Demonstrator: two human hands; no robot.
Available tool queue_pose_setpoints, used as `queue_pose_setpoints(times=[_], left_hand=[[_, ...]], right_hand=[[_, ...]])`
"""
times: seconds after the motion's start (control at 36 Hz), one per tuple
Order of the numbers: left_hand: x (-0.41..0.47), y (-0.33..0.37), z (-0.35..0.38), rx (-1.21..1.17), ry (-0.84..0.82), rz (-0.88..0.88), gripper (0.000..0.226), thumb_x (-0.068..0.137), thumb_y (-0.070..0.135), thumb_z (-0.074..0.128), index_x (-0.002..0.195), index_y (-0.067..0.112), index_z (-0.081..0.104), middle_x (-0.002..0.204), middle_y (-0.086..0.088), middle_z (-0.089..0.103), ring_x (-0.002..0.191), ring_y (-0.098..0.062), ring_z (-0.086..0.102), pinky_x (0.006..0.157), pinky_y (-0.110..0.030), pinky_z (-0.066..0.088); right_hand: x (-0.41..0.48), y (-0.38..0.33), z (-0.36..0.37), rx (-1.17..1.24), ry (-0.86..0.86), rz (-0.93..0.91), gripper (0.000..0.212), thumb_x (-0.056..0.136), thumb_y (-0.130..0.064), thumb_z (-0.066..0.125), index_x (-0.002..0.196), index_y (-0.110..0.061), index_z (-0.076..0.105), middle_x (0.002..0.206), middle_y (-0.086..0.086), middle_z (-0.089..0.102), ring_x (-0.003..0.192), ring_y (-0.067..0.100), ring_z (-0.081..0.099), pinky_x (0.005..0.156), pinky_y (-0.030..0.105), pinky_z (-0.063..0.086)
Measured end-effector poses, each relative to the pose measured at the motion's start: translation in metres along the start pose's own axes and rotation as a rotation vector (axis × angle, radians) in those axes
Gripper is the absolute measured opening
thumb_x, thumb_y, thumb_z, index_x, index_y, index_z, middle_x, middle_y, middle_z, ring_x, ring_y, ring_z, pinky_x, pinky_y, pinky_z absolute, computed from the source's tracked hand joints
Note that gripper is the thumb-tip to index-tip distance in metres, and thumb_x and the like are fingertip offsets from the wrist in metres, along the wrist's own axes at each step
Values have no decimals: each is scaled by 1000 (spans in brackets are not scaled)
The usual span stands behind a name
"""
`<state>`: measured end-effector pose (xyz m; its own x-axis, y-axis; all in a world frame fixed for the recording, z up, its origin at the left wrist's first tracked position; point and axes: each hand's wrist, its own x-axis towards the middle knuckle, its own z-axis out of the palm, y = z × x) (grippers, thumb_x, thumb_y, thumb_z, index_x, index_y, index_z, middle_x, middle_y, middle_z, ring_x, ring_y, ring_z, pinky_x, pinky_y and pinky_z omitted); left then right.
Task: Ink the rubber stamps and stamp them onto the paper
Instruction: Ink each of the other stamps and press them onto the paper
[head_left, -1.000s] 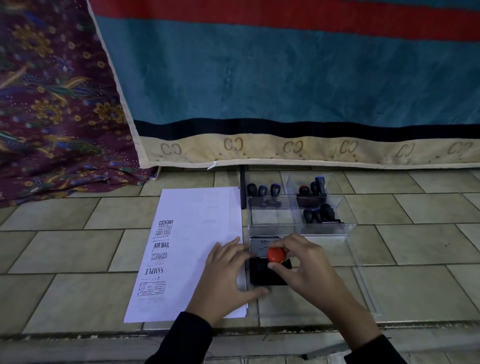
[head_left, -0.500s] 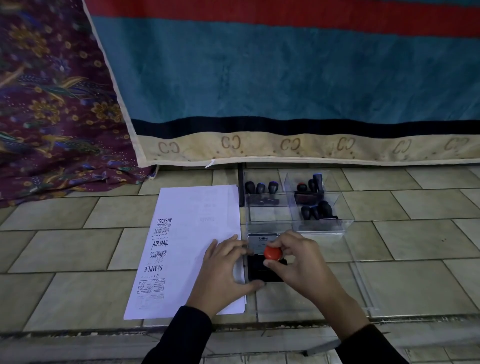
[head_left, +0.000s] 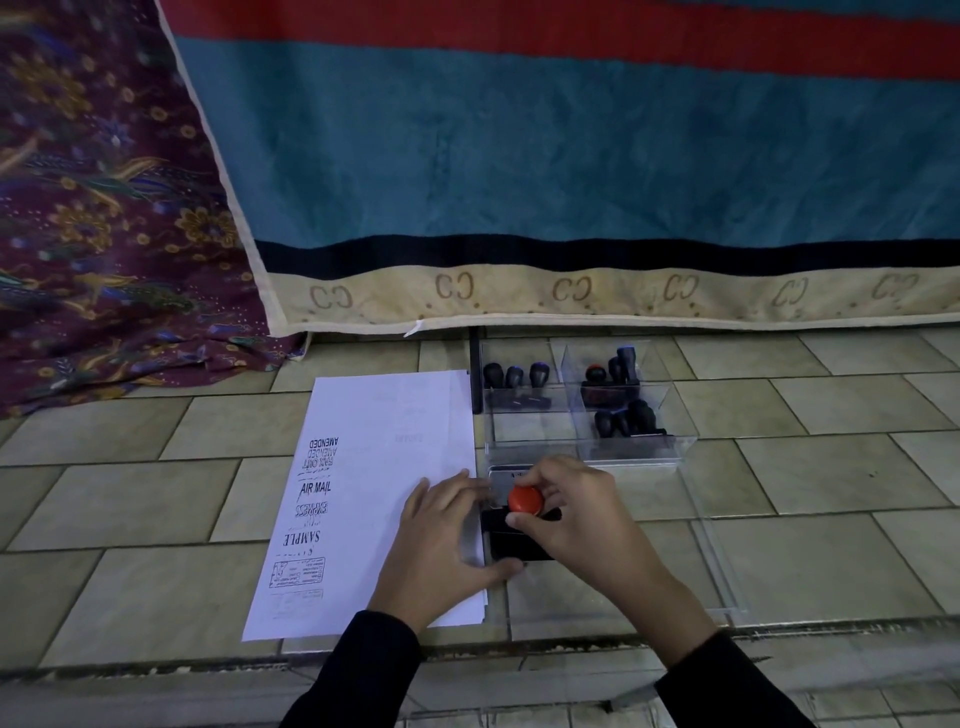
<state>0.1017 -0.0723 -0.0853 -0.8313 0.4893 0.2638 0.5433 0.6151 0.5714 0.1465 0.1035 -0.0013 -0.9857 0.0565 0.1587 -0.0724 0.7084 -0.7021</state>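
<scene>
Two hands: R hand (head_left: 576, 512) pinches red-knob stamp (head_left: 525, 500) on ink pad (head_left: 519, 543), L hand (head_left: 441, 540) flat

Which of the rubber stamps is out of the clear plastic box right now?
The red-knobbed rubber stamp, pinched in the right hand over the black ink pad. All the other stamps stand in the clear plastic organiser box behind it.

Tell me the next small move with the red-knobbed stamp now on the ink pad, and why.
Probably lift the red-knobbed stamp off the black ink pad and carry it left to bare paper. The right hand grips it on the pad, the left hand steadies the pad, and space remains right of the printed column.
</scene>
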Motion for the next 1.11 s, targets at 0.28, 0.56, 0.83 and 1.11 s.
queue_pose_setpoints(times=[0.28,0.56,0.83,1.11], left_hand=[[0,-2,2,-10,2,-10,76,66,75,66,129,39,44,130,33,41,137,15,17,117,-25,1],[0,-5,5,0,-18,-19,76,65,78,64,129,43,42,127,38,36,137,17,15,116,-22,-2],[1,-2,1,-151,-7,-96,78,56,86,63,124,55,41,126,46,35,132,23,14,114,-18,7],[7,-12,-56,-979,377,-364,48,87,63,53,123,32,60,132,8,61,130,-9,49,105,-37,35]], right_hand=[[-6,-3,11,-35,-11,-30,27,68,-14,81,91,-13,66,94,-1,63,82,10,60,77,23,51],[-10,-4,13,42,0,88,28,62,-13,84,84,-17,67,87,-7,63,76,6,61,72,22,54],[-10,-4,15,52,23,98,29,65,-13,83,88,-17,65,90,-4,65,80,9,62,75,26,55],[28,-20,-22,306,210,111,35,76,-13,76,109,-19,66,99,-4,68,85,-3,65,75,5,50]])
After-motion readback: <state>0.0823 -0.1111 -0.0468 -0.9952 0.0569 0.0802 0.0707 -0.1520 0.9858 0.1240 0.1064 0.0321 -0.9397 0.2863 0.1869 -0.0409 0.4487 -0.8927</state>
